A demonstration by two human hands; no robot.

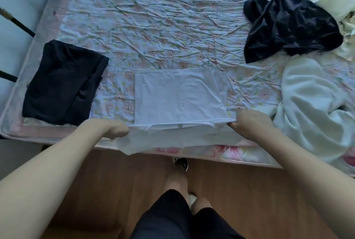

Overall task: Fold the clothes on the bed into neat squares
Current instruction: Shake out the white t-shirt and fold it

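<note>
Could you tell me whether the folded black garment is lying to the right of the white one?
No, the folded black garment lies left of the white cotton garment.

Head view, looking steeply down, close over bed [153, 27] edge

The fingers of the left hand [118, 130] are hidden under the edge of the white garment [178, 96], so the way they hold it cannot be seen. The fingertips of the right hand [251, 123] are also covered by the cloth. At 2 o'clock the dark clothes pile [292, 25] and the cream cloth [334, 2] are cut by the picture's edge. At 4 o'clock the white garment heap [315, 108] runs out of the frame. The bed [153, 27] is cut at 12 o'clock. Only part of a shoe [181, 163] shows under the bed's edge
</note>
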